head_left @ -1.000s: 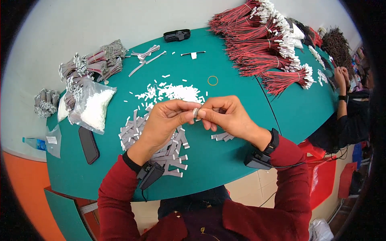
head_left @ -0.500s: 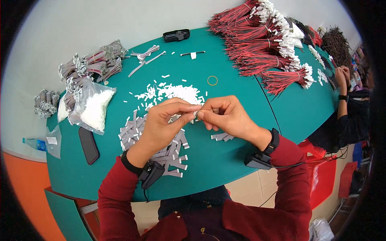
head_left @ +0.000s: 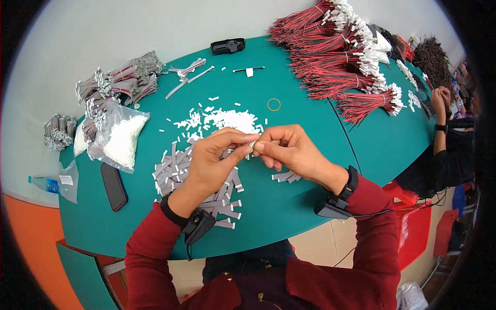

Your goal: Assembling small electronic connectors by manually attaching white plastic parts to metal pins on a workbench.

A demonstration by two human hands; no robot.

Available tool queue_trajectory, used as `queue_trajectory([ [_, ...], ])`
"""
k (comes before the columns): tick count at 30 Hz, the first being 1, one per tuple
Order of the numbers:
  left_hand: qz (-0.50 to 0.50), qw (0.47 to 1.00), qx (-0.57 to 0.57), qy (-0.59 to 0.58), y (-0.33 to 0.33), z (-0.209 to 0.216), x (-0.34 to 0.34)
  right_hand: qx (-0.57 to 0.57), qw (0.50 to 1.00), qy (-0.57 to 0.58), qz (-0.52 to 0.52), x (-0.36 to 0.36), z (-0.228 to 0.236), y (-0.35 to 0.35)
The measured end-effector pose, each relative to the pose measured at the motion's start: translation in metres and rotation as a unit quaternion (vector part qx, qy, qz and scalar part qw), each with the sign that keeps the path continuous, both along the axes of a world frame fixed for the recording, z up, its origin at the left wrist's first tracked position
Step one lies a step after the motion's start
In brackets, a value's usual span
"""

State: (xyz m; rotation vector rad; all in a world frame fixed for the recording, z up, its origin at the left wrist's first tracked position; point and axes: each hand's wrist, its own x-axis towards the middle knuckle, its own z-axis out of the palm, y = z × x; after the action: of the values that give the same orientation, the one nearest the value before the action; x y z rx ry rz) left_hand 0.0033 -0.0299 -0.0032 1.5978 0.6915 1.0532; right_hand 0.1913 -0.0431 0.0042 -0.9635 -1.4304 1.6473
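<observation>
Small pale piece (head_left: 252,145), mostly hidden, is pinched by the left hand (head_left: 211,157) and right hand (head_left: 295,153), fingertips together, above a green table (head_left: 279,217), near loose white connectors (head_left: 233,120) and grey ribbon strips (head_left: 164,173). Two-handed manipulation seems under way; steady, aligned pressure is judged necessary next.

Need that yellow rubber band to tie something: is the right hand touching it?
Apart. The head view shows bare green table between the rubber band and the right hand, which is nearer the person's body.
</observation>
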Motion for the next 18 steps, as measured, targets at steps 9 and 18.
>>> queue_trajectory([
  [9, -0.076, 0.994, -0.080, 0.025, 0.009, 0.003, -0.011, 0.052, 0.998, -0.022, -0.006, -0.002, 0.002, -0.004],
  [18, -0.086, 0.986, -0.005, 0.141, -0.001, 0.004, -0.007, 0.020, 0.999, -0.031, 0.013, -0.003, 0.006, -0.009],
])
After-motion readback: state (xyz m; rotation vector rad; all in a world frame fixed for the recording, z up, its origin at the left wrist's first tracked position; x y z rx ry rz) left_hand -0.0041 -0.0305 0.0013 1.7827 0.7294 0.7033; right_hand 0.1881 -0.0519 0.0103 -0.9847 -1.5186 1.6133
